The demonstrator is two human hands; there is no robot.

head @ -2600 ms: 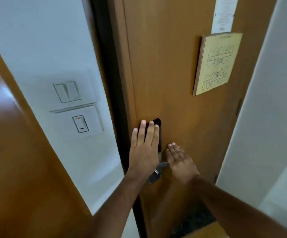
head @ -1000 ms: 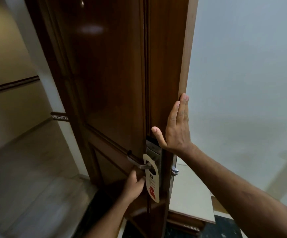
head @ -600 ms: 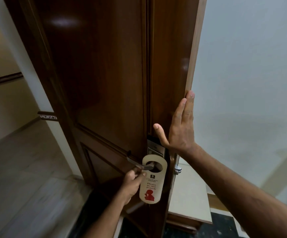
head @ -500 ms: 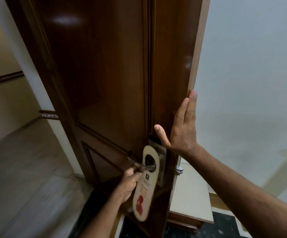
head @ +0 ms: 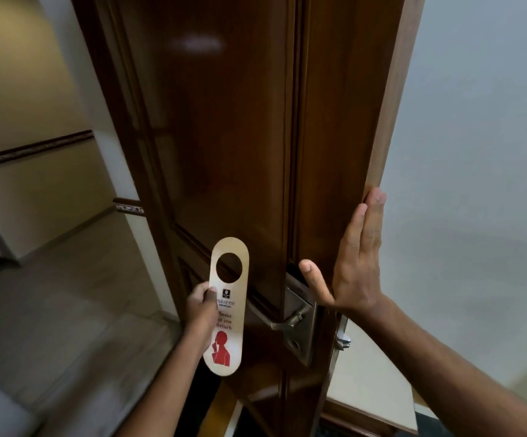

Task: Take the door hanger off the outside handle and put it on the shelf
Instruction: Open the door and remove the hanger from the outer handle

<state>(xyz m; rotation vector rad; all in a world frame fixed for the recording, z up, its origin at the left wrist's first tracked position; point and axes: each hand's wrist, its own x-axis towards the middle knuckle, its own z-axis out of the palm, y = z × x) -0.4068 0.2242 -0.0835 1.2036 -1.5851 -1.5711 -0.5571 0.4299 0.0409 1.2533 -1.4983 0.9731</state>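
Note:
A cream door hanger [head: 228,307] with a round hole and a red figure is upright in my left hand [head: 199,312], which grips its left edge. It hangs free, to the left of the metal outside handle [head: 282,323] and clear of it. The dark wooden door [head: 240,137] stands open, seen nearly edge on. My right hand [head: 352,272] lies flat with fingers spread against the door's edge, just above the lock plate [head: 300,329]. No shelf is in view.
A corridor with a pale floor [head: 51,326] and a cream wall with a dark rail [head: 32,149] lies to the left. A white wall [head: 476,184] fills the right. Below the door edge a light surface with a wooden border [head: 369,392] shows.
My left hand has slid the hanger off the outside handle and drawn it leftward, now upright and free. My right hand stays flat on the door's edge.

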